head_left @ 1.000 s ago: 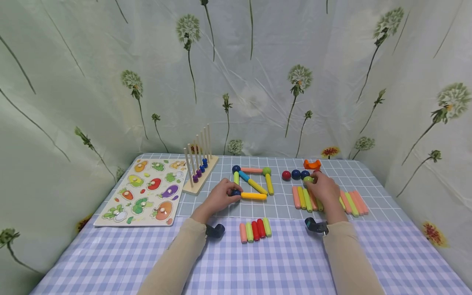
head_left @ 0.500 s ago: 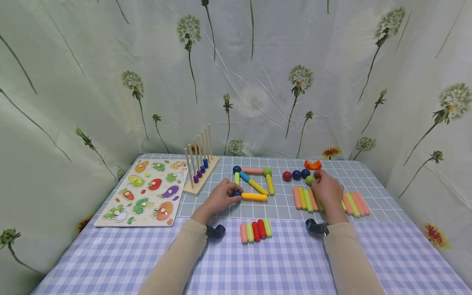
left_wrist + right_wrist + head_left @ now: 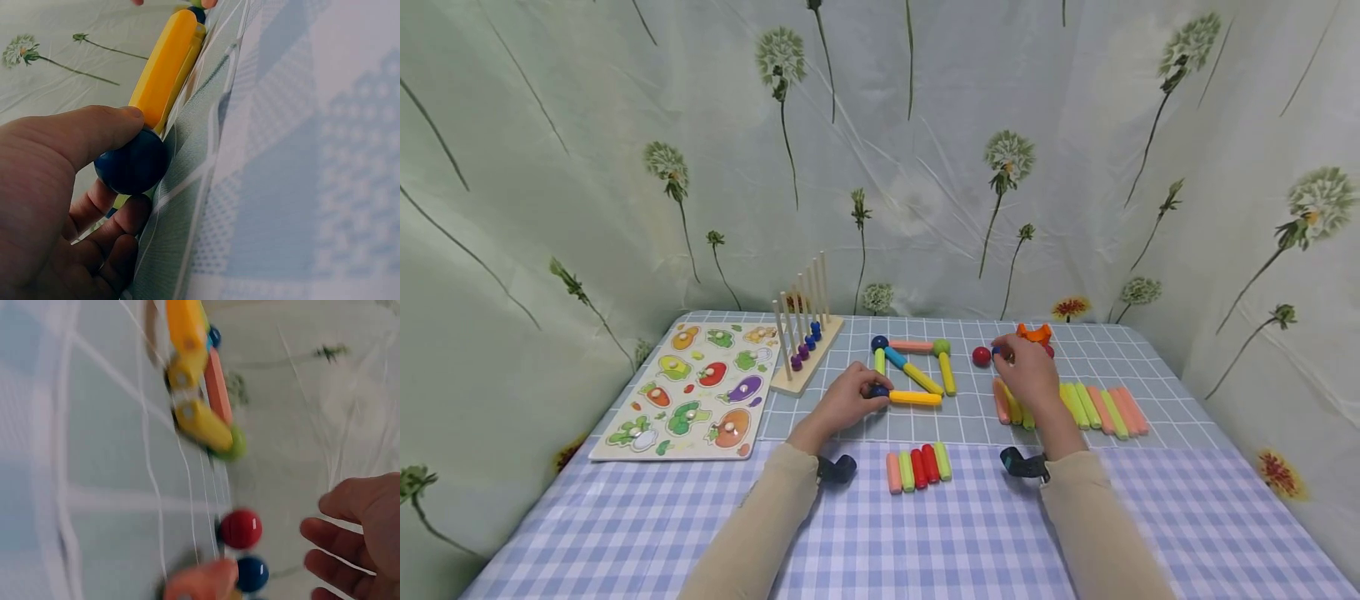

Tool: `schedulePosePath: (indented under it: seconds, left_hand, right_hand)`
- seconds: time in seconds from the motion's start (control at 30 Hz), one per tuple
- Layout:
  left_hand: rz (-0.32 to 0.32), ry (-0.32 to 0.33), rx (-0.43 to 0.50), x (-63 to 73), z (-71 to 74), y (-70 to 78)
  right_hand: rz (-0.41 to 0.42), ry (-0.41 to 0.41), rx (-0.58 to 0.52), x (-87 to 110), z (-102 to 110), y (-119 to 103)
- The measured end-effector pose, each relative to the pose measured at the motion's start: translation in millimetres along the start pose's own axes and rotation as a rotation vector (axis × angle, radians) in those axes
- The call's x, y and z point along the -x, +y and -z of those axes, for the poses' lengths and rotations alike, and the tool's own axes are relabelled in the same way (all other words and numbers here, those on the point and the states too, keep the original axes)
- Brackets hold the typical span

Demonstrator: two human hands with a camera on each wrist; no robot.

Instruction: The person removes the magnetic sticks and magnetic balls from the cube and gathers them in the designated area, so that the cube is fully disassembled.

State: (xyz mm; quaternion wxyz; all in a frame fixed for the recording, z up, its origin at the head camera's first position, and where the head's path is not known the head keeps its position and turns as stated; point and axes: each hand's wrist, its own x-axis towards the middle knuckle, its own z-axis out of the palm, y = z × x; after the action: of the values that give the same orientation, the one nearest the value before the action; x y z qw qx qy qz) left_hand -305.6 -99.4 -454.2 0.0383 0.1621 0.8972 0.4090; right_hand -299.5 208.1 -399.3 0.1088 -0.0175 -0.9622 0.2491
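Observation:
My left hand [image 3: 846, 402] pinches a dark blue ball [image 3: 131, 164] between thumb and fingers, at the lower left corner of a frame of sticks and balls. An orange-yellow stick [image 3: 165, 69] extends from that ball. The frame also has a pink stick [image 3: 912, 346], a green ball [image 3: 942, 347], a yellow stick [image 3: 947, 374] and a blue-and-yellow diagonal. Over the loose balls on the right is my right hand [image 3: 1032, 377], fingers apart and holding nothing in the right wrist view. A blue ball [image 3: 252, 574] and a red ball [image 3: 240, 529] lie near its fingertips.
A row of coloured sticks [image 3: 1105, 408] lies below the right hand, partly covered by it. Several short sticks [image 3: 919, 467] lie in front. At left are a vegetable puzzle board [image 3: 700, 387] and a pegged bead stand [image 3: 805, 358]. An orange curved piece [image 3: 1034, 334] sits behind.
My right hand has left the green ball's side and moved left over the blue balls, now covering the green ball in the head view. The left hand stays on its blue ball.

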Motion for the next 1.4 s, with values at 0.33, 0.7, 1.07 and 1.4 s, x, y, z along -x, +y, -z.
schedulePosePath:
  seconds: [0.33, 0.7, 1.07, 1.4]
  left_hand:
    - [-0.001, 0.002, -0.003, 0.9, -0.1, -0.6]
    - [0.013, 0.003, 0.003, 0.0, -1.8, -0.2]
    - [-0.005, 0.011, -0.014, -0.6, -0.5, -0.9]
    - [-0.016, 0.018, -0.024, 0.8, -1.9, -1.3]
  right_hand:
    - [0.181, -0.260, 0.124, 9.1, -32, -31]
    - [0.221, -0.322, 0.267, 15.0, -45, -32]
    - [0.193, -0.312, 0.306, 14.3, -47, -35]
    - [0.208, -0.254, 0.325, 14.1, -47, -37]
